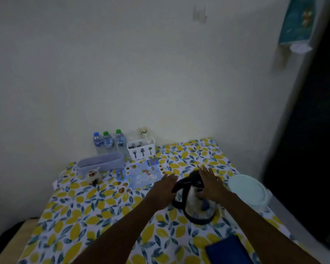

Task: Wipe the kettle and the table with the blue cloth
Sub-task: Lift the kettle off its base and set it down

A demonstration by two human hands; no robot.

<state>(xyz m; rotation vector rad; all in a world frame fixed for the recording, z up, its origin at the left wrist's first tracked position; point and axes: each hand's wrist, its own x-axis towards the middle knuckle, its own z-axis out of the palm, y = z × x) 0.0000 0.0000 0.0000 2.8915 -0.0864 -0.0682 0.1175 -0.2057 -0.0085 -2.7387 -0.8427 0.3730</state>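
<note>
A steel kettle (195,205) with a black lid, handle and base stands on the table (95,214), which is covered by a lemon-print cloth. My left hand (163,189) reaches in beside the black handle, fingers stretched out. My right hand (211,184) rests flat against the lid and the upper right side of the kettle, fingers spread. A folded blue cloth (228,250) lies at the table's near edge on the right, away from both hands.
Three water bottles (108,141), a white cutlery holder (141,149), a grey oblong basket (101,162), a small jar (93,176) and a printed leaflet (141,174) sit at the back. A white lidded tub (249,190) stands right of the kettle. A dark doorway lies far right.
</note>
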